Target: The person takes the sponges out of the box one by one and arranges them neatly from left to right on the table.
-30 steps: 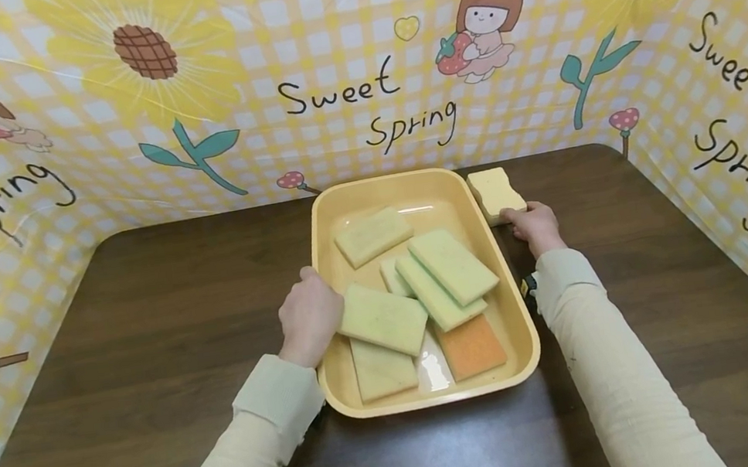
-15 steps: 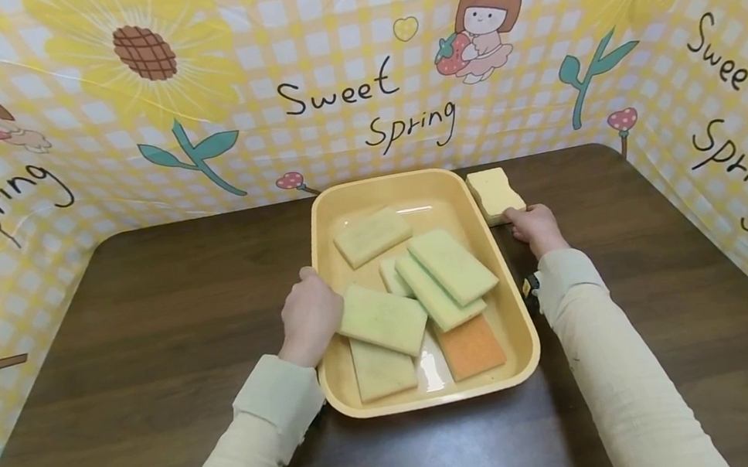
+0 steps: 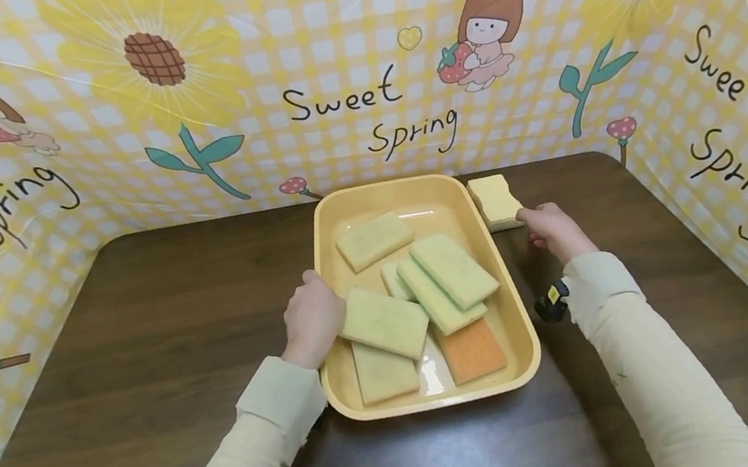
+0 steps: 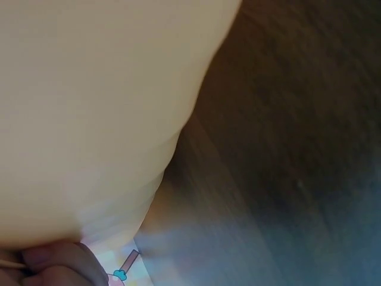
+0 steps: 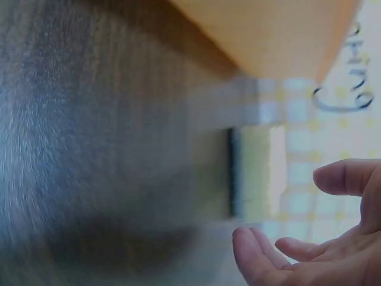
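Grips the tray (image 3: 437, 406) with the left hand (image 3: 313, 320), curled over its left rim. Holds nothing in the right hand (image 3: 552, 229); has thumb (image 5: 342, 177) and fingers (image 5: 256, 262) well parted, just beside the sponge (image 3: 494, 199). In the right wrist view, shows a gap between thumb and sponge; cannot tell about fingertip contact in the head view.

On the table (image 3: 178, 289), just right of the tray's far end: sponge, lying flat, pale yellow over a dark layer, notched along its side.

In the tray: green slabs (image 3: 385, 322), several overlapping, one apart toward the far left corner. At near right, orange slab (image 3: 474, 352), partly covered by a green one.

Over both forearms, pale sleeves (image 3: 276, 409). By the right wrist, black device (image 3: 552, 303). Behind the table and at both sides, checked cloth (image 3: 324, 53), printed with flowers and "Sweet Spring".
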`<control>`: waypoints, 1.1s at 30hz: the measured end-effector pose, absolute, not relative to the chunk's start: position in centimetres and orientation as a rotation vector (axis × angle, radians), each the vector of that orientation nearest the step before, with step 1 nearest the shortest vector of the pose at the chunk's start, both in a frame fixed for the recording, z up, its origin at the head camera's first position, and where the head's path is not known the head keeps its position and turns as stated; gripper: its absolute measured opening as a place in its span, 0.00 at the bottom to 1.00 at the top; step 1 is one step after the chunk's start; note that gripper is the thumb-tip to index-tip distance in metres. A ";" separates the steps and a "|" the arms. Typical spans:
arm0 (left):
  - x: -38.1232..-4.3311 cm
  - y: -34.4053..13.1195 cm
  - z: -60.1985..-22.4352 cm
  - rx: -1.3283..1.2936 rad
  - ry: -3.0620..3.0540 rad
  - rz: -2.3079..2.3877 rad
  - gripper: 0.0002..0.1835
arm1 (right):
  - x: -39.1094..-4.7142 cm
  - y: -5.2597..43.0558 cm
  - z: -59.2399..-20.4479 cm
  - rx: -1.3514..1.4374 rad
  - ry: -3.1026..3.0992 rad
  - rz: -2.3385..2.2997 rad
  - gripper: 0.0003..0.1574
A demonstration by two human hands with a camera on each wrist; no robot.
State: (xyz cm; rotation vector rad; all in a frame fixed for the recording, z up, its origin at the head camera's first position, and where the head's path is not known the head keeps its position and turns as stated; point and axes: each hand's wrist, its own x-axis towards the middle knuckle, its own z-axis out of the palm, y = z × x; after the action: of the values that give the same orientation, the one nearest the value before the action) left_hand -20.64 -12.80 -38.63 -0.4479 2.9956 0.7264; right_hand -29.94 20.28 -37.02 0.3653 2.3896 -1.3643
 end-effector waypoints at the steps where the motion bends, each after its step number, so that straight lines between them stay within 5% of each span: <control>1: -20.6 -12.8 -38.7 -0.447 2.997 0.723 0.10 | -29.8 20.3 -36.7 0.328 2.412 -1.342 0.37; 6: -20.7 -12.8 -38.8 -0.451 2.998 0.706 0.10 | -28.4 19.2 -34.6 0.161 2.464 -1.262 0.45; 19: -20.8 -12.8 -38.7 -0.450 2.976 0.687 0.10 | -24.1 14.4 -32.9 -0.153 2.572 -1.380 0.31; 33: -20.8 -12.8 -38.9 -0.442 3.001 0.689 0.10 | -22.8 13.4 -34.5 -0.401 2.640 -1.010 0.31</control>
State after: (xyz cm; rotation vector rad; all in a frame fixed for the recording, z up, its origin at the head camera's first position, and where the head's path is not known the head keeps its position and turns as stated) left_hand -20.79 -12.80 -38.91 -0.4415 3.0014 0.6891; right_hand -22.76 13.42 -34.50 -0.4011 2.6404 -1.0101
